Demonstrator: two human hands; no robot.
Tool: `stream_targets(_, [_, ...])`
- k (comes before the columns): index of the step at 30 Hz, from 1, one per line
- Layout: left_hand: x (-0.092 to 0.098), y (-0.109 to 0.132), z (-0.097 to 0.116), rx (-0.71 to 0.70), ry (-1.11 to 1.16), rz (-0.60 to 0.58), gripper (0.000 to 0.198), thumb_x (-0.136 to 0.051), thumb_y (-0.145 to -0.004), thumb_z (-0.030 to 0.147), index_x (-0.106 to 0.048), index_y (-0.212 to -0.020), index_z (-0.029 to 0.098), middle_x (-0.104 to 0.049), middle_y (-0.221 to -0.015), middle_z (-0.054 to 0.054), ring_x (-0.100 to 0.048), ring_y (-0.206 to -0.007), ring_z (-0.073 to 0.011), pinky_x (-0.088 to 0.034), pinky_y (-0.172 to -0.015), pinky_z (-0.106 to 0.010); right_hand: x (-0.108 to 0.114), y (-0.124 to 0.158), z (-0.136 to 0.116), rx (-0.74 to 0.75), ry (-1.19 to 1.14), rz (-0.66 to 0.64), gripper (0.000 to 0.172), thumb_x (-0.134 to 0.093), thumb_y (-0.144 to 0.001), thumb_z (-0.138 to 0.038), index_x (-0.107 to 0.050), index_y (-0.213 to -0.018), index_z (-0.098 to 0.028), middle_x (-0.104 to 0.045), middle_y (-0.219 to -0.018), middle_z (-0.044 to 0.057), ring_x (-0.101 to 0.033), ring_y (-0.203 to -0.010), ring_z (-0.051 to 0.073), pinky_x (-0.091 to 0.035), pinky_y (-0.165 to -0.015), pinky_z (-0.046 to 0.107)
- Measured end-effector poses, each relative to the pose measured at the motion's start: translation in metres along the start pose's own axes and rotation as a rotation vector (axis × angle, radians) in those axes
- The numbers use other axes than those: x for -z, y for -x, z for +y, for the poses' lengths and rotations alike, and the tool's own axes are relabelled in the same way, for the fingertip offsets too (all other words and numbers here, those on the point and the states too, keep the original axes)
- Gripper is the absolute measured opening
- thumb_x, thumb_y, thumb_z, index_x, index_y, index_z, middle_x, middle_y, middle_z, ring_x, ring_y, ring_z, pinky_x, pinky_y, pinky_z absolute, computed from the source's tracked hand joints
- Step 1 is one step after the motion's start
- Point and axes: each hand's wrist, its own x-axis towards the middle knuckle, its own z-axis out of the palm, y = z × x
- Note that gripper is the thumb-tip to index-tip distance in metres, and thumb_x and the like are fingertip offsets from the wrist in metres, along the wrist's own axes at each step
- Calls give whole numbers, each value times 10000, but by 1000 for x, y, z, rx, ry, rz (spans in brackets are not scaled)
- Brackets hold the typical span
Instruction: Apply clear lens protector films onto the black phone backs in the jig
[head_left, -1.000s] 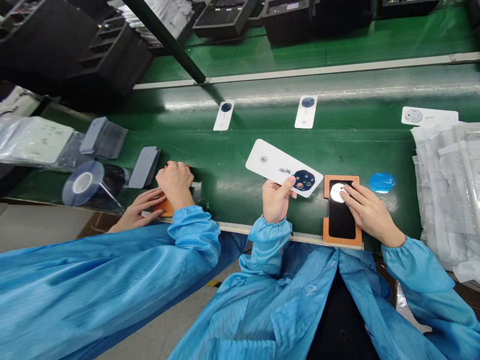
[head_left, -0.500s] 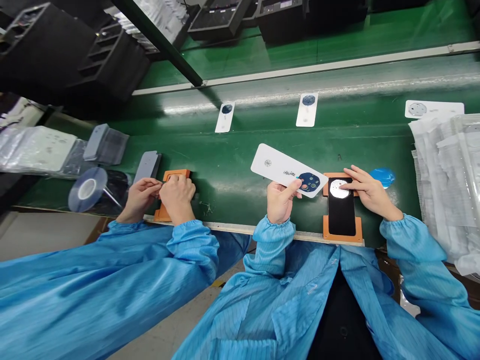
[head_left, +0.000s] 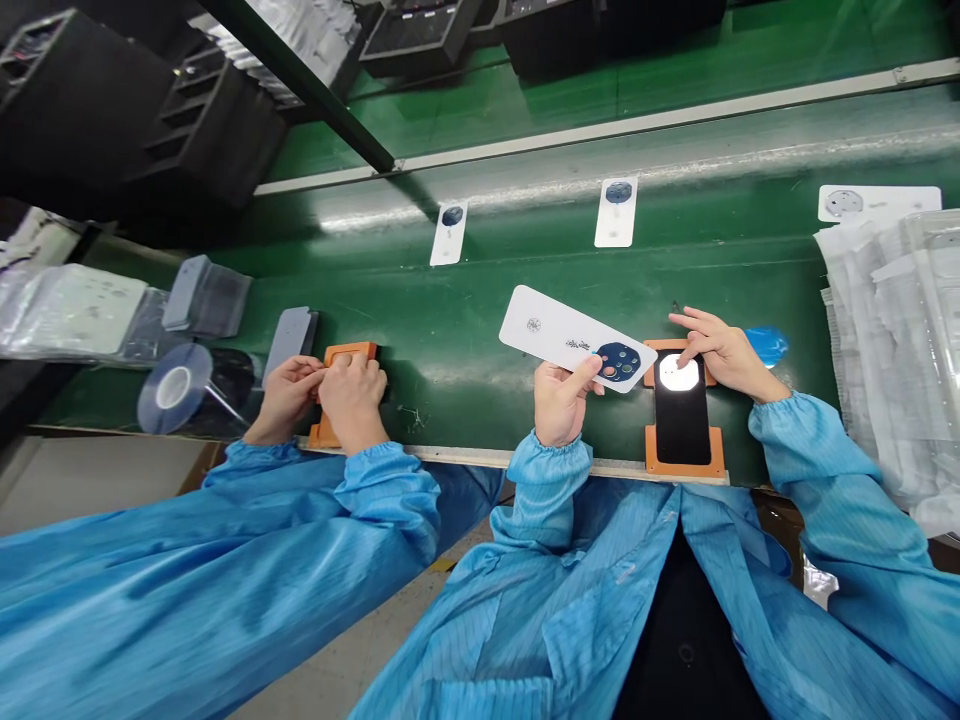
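Observation:
My left hand point(head_left: 559, 400) grips a white phone back cover point(head_left: 551, 325) by its lower right end, thumb over the dark blue round camera area. The cover is tilted above the green bench. To its right, an orange fixture point(head_left: 716, 452) lies at the bench's front edge with a black phone-shaped panel point(head_left: 681, 425) in it. A shiny round disc point(head_left: 675, 376) sits near the panel's top. My right hand point(head_left: 727, 355) is over that end, fingers spread, with a bent fingertip at the disc. Whether it presses or only hovers, I cannot tell.
A co-worker's hands point(head_left: 352, 395) work at another orange fixture point(head_left: 352, 352) on the left. Nearby are a film roll point(head_left: 176, 388) and grey plates point(head_left: 289, 340). White covers point(head_left: 616, 225) lie farther back. Packaged sheets point(head_left: 874, 340) and blue film point(head_left: 766, 346) are at right.
My right hand has shifted slightly up and left, its fingers spreading more over the disc. My left hand keeps the cover almost still. The view has shifted slightly.

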Motion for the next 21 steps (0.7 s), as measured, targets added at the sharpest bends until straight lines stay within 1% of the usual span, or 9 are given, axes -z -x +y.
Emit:
stream_targets(3, [1, 0, 0, -8, -8, 14, 465, -1040, -552, 398, -779, -844, 147, -774, -825, -62, -748, -660, -181, -464, -428, -199, 8, 2, -16, 4, -22, 23, 496, -441, -1073, -264, -812, -747, -303, -715, -1410, 1, -541, -1483, 303, -517, -1188, 580])
stream_targets(5, [0, 0, -2, -13, -21, 38, 475, -1037, -547, 413, -781, -841, 142, -779, -833, -72, -745, -656, -183, -465, -432, -205, 14, 9, -38, -10, -41, 120, 440, -466, -1056, -251, -817, -798, -306, -744, -1360, 16, -613, -1405, 300, -545, -1153, 562])
stream_targets(7, [-5, 1, -7, -26, -39, 61, 479, -1036, -540, 432, -783, -819, 136, -781, -827, -81, -751, -670, -193, -485, -449, -216, 17, 18, -67, -57, -59, 285, 330, -515, -1038, -246, -819, -920, -297, -785, -1254, 42, -713, -1242, 283, -598, -1064, 517])
stream_targets(9, [-13, 4, -16, -32, -59, 60, 485, -1033, -545, 463, -786, -802, 134, -786, -834, -91, -770, -719, -222, -544, -502, -242, 14, 26, -97, -105, -47, 422, 223, -577, -1024, -252, -799, -1029, -275, -808, -1116, 55, -768, -1033, 251, -640, -916, 443])
stream_targets(11, [-24, 9, -27, -25, -61, 25, 505, -1011, -594, 521, -802, -845, 137, -801, -893, -103, -790, -793, -255, -621, -598, -290, 5, 31, -119, -93, 13, 475, 152, -627, -1009, -249, -774, -1046, -253, -806, -1012, 56, -767, -901, 225, -636, -809, 385])
stream_targets(12, [-30, 13, -33, -26, -50, 1, 524, -989, -630, 561, -812, -892, 143, -808, -945, -109, -796, -832, -266, -649, -651, -314, -1, 31, -127, -69, 56, 485, 124, -642, -1003, -241, -764, -1028, -245, -804, -988, 57, -765, -883, 220, -631, -796, 371])
stream_targets(16, [-46, 27, -51, -100, -20, -77, 596, -859, -768, 690, -817, -1072, 179, -808, -1139, -118, -792, -1032, -287, -683, -865, -359, -21, 24, -136, -21, 190, 563, 74, -678, -983, -227, -735, -935, -232, -800, -994, 77, -766, -958, 237, -622, -843, 372])
stream_targets(19, [-48, 32, -57, -175, -57, -128, 592, -780, -853, 697, -815, -1118, 169, -804, -1172, -125, -777, -1109, -291, -657, -992, -390, -23, 19, -135, -11, 197, 647, 73, -704, -969, -225, -728, -900, -220, -787, -945, 67, -757, -905, 218, -612, -766, 341])
stream_targets(21, [-48, 32, -58, -213, -75, -153, 571, -746, -896, 679, -814, -1136, 165, -804, -1175, -126, -775, -1116, -289, -654, -1007, -398, -21, 18, -135, -3, 173, 658, 75, -702, -969, -212, -728, -899, -213, -779, -918, 57, -747, -868, 200, -606, -738, 322])
